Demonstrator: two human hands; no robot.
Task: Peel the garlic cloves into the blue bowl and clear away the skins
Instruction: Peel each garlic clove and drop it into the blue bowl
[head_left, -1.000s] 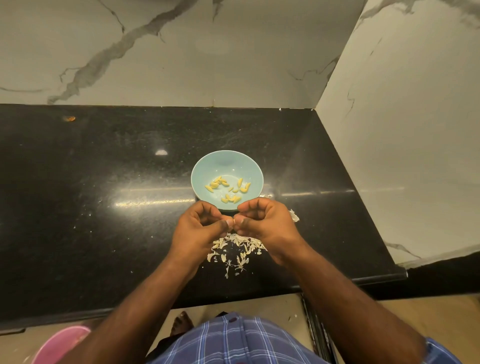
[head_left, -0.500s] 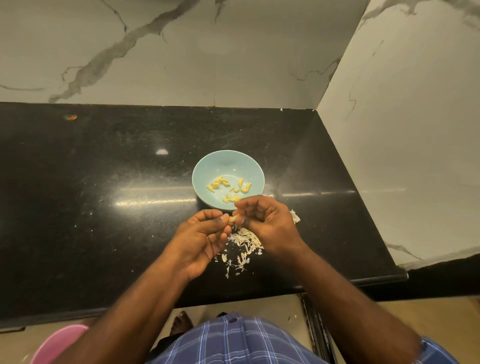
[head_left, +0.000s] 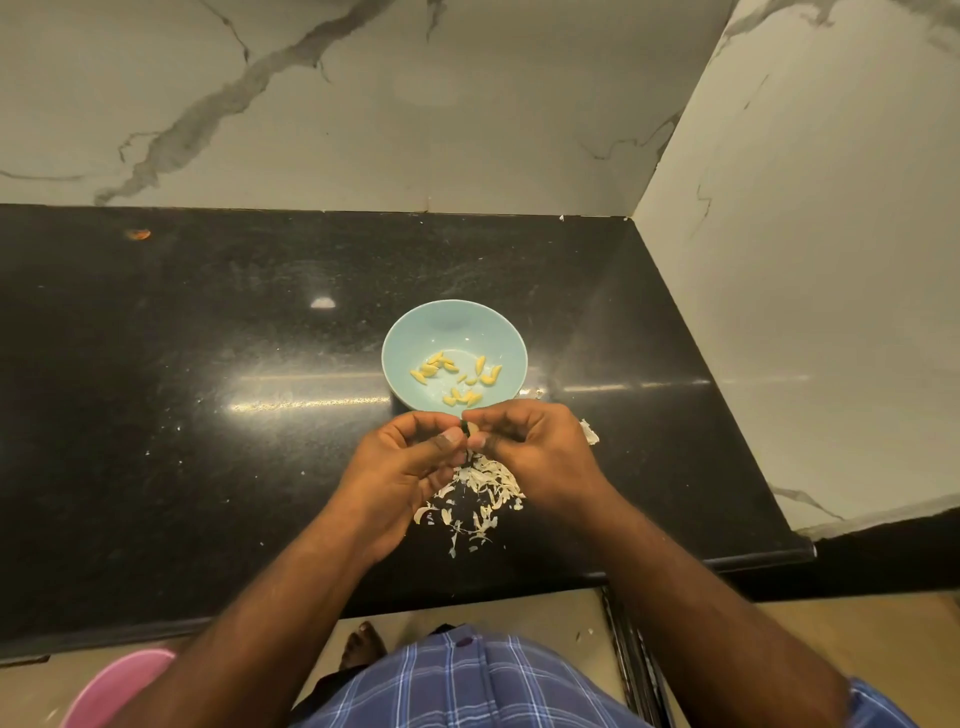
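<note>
fingertips (head_left: 451, 441) of both hands met just short of the near rim of the blue bowl (head_left: 498, 332), pinched together on one small garlic clove (head_left: 474, 428) w/ only a pale sliver of it showing between them. left hand (head_left: 402, 467) had thumb and forefinger clamped on one side, right hand (head_left: 535, 452) curled over and nipping the other side; whether skin was already lifting off couldn't be told, too small. past the fingertips, in the bowl, lay a scatter of peeled cloves (head_left: 457, 376), yellowish, maybe a dozen or so. right under and slightly behind the fingers, on the black counter (head_left: 208, 415), sat the pile of skins (head_left: 478, 493), papery white flakes, w/ a stray bit (head_left: 589, 432) just beyond the right knuckles. judgement: clove is tiny, light, firm but slick once bare, so a tip-to-tip pinch at its ends suits it, nails working the skin at the root end; squeezed too hard it'd likely shoot out toward the counter rather than the bowl. skins are featherlight and brittle, prob. cling to damp fingers and drift w/ any draught, so better gathered by sweeping w/ the edge of a palm than picked one by one. peeling looked well along, clearing skins not yet begun. pink tub (head_left: 114, 686) sat low at left, below counter edge, well apart from both hands.
</note>
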